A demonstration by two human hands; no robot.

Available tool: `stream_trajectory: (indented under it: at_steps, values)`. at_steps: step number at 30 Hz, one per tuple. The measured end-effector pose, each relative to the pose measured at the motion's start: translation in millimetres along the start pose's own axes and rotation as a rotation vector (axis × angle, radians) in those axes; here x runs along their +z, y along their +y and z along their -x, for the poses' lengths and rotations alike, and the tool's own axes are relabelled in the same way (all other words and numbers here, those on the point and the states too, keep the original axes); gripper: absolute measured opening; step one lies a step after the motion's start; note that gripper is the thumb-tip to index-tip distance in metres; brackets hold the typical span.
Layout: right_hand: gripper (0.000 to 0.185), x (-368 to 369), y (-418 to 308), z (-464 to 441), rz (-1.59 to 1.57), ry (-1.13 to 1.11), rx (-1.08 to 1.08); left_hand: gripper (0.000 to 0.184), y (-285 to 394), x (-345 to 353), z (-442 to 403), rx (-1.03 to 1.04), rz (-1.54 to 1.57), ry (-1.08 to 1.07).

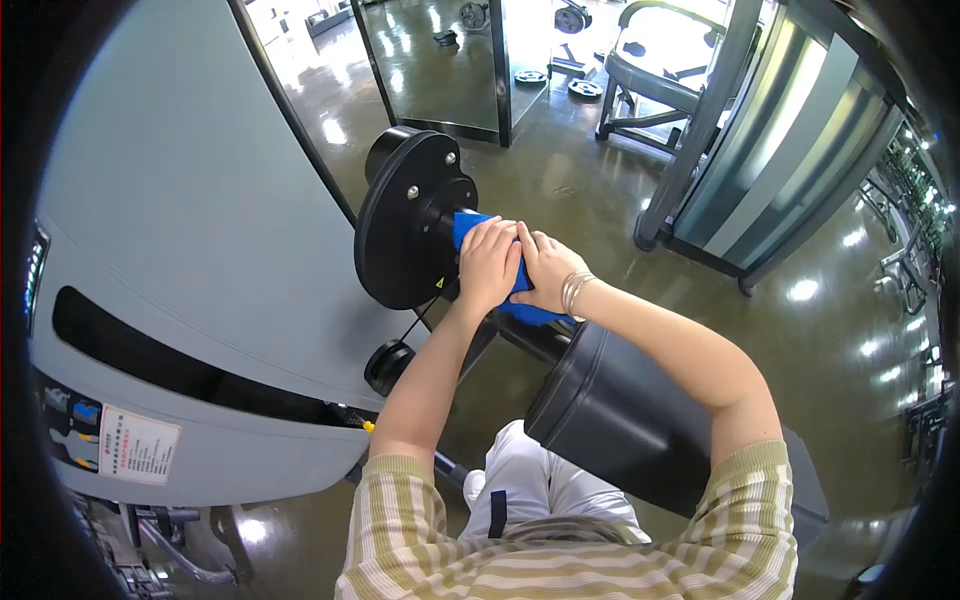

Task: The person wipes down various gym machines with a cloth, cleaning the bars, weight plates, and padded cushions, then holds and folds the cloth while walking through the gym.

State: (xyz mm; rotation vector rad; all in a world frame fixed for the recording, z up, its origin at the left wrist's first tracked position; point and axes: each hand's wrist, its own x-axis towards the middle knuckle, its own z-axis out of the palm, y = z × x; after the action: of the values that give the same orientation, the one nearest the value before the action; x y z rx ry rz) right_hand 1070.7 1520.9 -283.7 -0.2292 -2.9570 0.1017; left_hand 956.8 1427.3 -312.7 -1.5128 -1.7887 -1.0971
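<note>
Gym floor (570, 195) shone behind. Forearms (432, 370) converged; left grip (490, 264) and right grip (547, 270) lay over blue cloth (536, 315) on bar (538, 341), fingers together, pinch unclear. White placard (140, 446): print too small to read.

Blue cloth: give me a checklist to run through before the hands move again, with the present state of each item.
1. Left hand on the cloth: ok, lying over it.
2. Right hand on the cloth: ok, beside the left hand.
3. Firm grip under the cloth: cannot tell, the palms and underside are hidden.
4. Bar fully covered: not ok, a stretch between cloth and pad is bare.
5. Wrists free of jewellery: not ok, bracelets on the right wrist, close to the cloth.
6. Disc locked against turning: cannot tell.
</note>
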Motion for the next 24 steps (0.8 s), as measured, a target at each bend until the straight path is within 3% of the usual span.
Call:
stream_trajectory:
  at_steps: [1,4,7,8,10,11,15,19,22,24]
  values:
    - [0.110,-5.1,-3.3,-11.5,-0.056,-0.140,0.091,0.020,-7.4,0.9,-5.7,-0.019,-0.010,-0.066]
    - [0.111,-6.2,-10.2,-40.5,-0.092,-0.171,0.169,0.021,-37.1,3.2,-25.2,-0.026,0.003,-0.217]
    - [0.099,-11.5,9.4,-74.6,-0.401,-0.371,0.256,0.029,-58.2,1.3,-51.0,-0.169,-0.205,-0.704]
    - [0.094,-6.5,14.4,-80.3,-0.531,-0.456,0.249,0.029,-60.1,4.3,-58.5,-0.170,-0.208,-0.702]
    - [0.089,5.8,19.4,-81.9,-0.600,-0.394,0.248,0.034,-57.6,9.9,-72.0,-0.417,-0.301,-0.940]
    - [0.086,6.8,18.8,-80.6,-0.581,-0.380,0.279,0.042,-53.8,9.4,-75.9,-0.416,-0.337,-0.997]
    - [0.086,-12.5,6.8,-51.2,-0.475,-0.266,0.303,0.041,-34.9,0.8,-71.8,-0.425,-0.281,-0.893]
    - [0.075,-1.1,-0.5,-20.6,-0.150,-0.096,0.171,0.026,-20.7,9.3,-33.8,-0.222,-0.164,-0.368]
    - [0.074,-2.9,-6.7,-2.3,-0.001,-0.097,0.111,0.023,-3.3,10.1,-4.0,-0.199,-0.039,-0.113]
    - [0.080,-1.6,-8.4,6.2,0.173,-0.021,0.023,0.029,7.8,11.5,16.4,-0.276,-0.001,-0.061]
